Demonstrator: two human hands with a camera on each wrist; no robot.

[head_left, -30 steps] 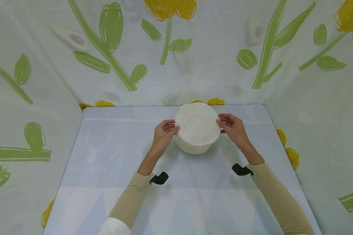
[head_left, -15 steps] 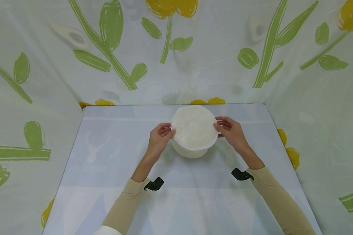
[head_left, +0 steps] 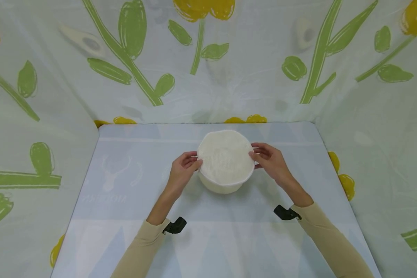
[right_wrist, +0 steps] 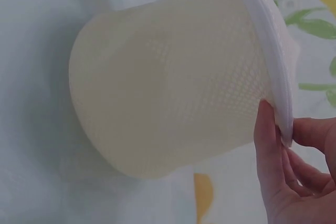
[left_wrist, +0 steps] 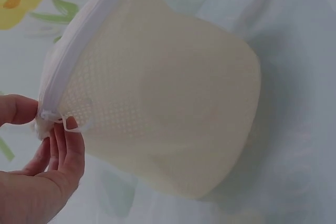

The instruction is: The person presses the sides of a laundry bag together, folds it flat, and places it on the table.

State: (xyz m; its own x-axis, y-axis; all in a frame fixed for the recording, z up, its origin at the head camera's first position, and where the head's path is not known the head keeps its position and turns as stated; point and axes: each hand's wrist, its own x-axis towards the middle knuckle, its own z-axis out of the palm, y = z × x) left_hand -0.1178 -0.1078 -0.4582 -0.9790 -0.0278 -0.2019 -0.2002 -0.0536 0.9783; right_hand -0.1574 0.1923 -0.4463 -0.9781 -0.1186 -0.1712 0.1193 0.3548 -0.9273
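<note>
A round cream mesh laundry bag (head_left: 226,158) with a white zip rim stands between my two hands, its flat mesh top tilted toward me. My left hand (head_left: 183,172) pinches the left side of the rim between thumb and fingers. In the left wrist view the zip pull (left_wrist: 50,115) and a thin white loop (left_wrist: 79,128) show right at those fingers. My right hand (head_left: 269,161) pinches the rim's right side, thumb on top and fingers beneath. The bag's mesh wall (right_wrist: 157,93) bulges out below the zip in the right wrist view. Its inside is hidden.
A pale blue-white patterned table (head_left: 125,247) lies under the hands. Curtains (head_left: 243,88) printed with green stems and yellow flowers stand behind the table and along both sides. Black wrist cameras (head_left: 175,225) sit at the beige sleeves.
Both hands have drawn the laundry bag toward me and slightly left across the table. The grip on each side of the rim stays the same.
</note>
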